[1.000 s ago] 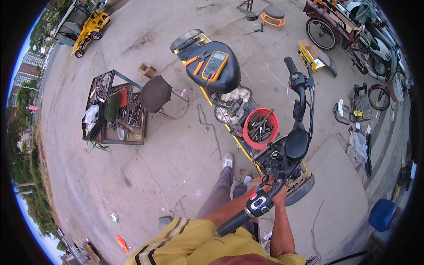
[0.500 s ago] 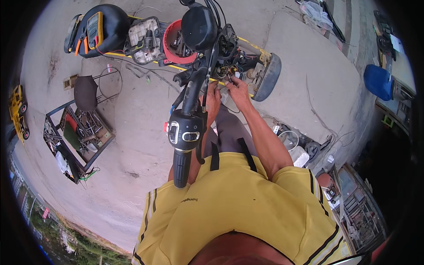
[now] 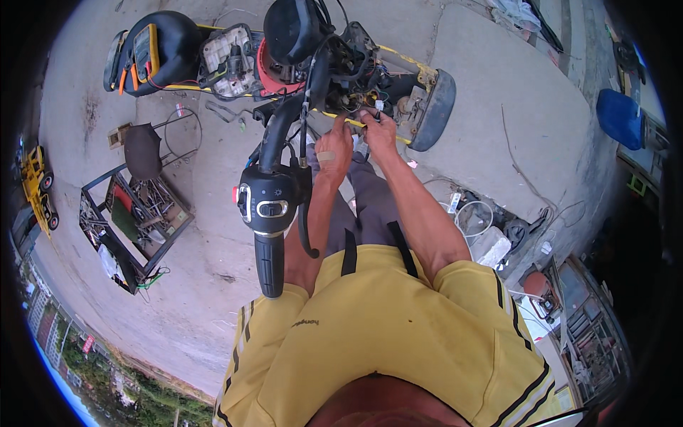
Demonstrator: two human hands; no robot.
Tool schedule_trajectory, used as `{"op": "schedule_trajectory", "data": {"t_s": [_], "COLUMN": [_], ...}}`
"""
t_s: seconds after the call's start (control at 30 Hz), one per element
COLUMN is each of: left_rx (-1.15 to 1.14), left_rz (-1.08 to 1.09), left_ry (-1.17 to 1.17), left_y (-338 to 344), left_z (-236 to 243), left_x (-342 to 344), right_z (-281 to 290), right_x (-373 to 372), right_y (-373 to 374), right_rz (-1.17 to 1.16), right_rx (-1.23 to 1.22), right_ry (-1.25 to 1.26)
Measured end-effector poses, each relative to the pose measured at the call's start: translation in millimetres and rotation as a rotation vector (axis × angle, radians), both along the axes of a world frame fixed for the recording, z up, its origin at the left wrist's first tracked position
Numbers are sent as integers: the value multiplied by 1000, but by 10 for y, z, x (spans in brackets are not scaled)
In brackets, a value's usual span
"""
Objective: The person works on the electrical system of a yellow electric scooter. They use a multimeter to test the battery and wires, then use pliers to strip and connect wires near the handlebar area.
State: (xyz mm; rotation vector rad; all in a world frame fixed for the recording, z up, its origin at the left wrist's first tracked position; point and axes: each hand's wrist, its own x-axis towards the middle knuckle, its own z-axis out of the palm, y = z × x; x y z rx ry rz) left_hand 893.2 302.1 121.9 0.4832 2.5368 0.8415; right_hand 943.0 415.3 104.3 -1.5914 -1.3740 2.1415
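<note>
An electric scooter with its front opened up stands before me, a bundle of wires (image 3: 363, 99) exposed behind its handlebar (image 3: 281, 128). Both my hands are at the near edge of this wiring, by the yellow frame rail (image 3: 398, 133). My left hand (image 3: 337, 148), with a plaster near the wrist, has its fingers pinched together; what is between them is too small to make out. Close beside it, my right hand (image 3: 380, 132) pinches at a wire, a small white connector (image 3: 379, 105) just above its fingertips. The black grip (image 3: 269, 265) juts toward me over my left forearm.
On the scooter lie a red bowl (image 3: 265, 75) of tools, a power drill (image 3: 235, 62), and a multimeter (image 3: 146, 51) with orange-handled pliers (image 3: 128, 77) on the black seat (image 3: 179, 46). A metal-framed tool rack (image 3: 167, 249) stands left; a blue chair (image 3: 615, 119) stands right.
The handlebar and its grip have swung leftward, uncovering more of my left hand and forearm. My hands have shifted slightly up in the picture; a white connector now shows by the right fingertips.
</note>
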Motion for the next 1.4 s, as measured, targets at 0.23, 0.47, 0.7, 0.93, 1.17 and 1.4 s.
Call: {"op": "schedule_trajectory", "data": {"t_s": [0.23,0.47,0.7,0.93,1.17,1.4], "left_rx": [68,67,170,135,167,205], "left_rz": [6,28,25,-26,1,43], "left_ry": [54,63,19,-39,-42,-86], "left_y": [178,184,172,174,130,154], "left_z": [3,-120,-46,-21,-55,-78], "left_x": [-87,-111,-153,-216,-181,-148], "right_z": [72,80,-112,-203,68,-43], "right_x": [-12,-78,-162,-263,-99,155], "right_y": [59,25,-118,-228,37,146], "right_rz": [-100,-30,-108,-197,133,512], "right_rx": [-166,-160,-26,78,-18,224], "right_ry": [16,-10,5,21,-99,-62]}}
